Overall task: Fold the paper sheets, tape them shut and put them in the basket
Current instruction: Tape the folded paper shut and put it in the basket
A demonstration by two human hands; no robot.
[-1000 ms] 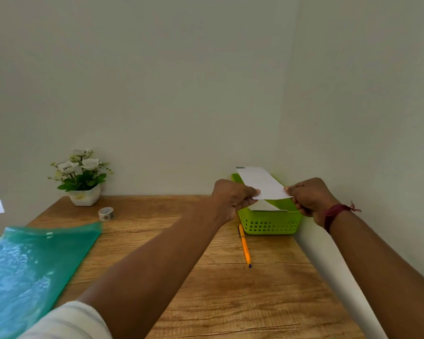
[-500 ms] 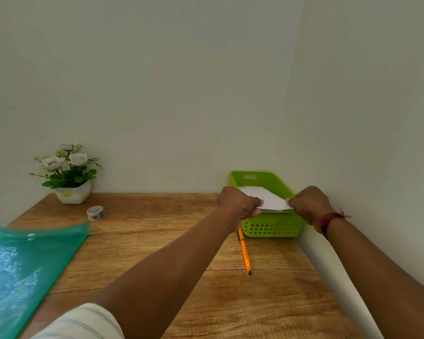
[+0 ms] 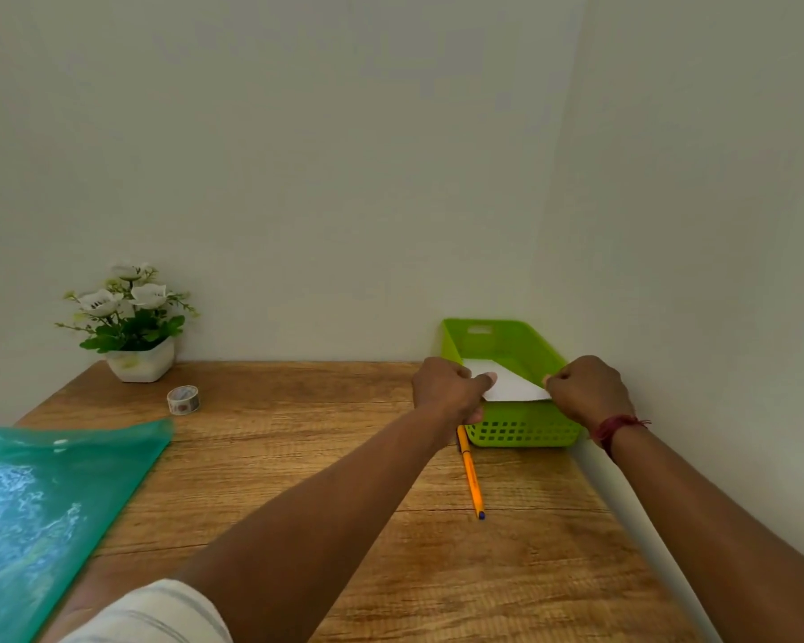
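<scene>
Paper (image 3: 511, 387) pinched between left hand (image 3: 446, 387), right hand (image 3: 586, 392), over basket (image 3: 521, 429)

one green basket (image 3: 521, 429), one folded white paper (image 3: 514, 387), one orange pen (image 3: 470, 475), one roll of tape (image 3: 183, 400), one potted plant (image 3: 133, 327), one teal plastic sheet (image 3: 43, 503), one wooden table (image 3: 298, 410), two hands: left hand (image 3: 446, 389), right hand (image 3: 586, 392).

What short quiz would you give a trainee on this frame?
1. True or false: the left hand and right hand both pinch the folded paper over the green basket.
2. What lies on the table by the basket's near-left corner? A scissors, B orange pen, C stapler.
3. What stands at the table's far-left corner?
Key: 1 true; 2 B; 3 the potted plant.
</scene>
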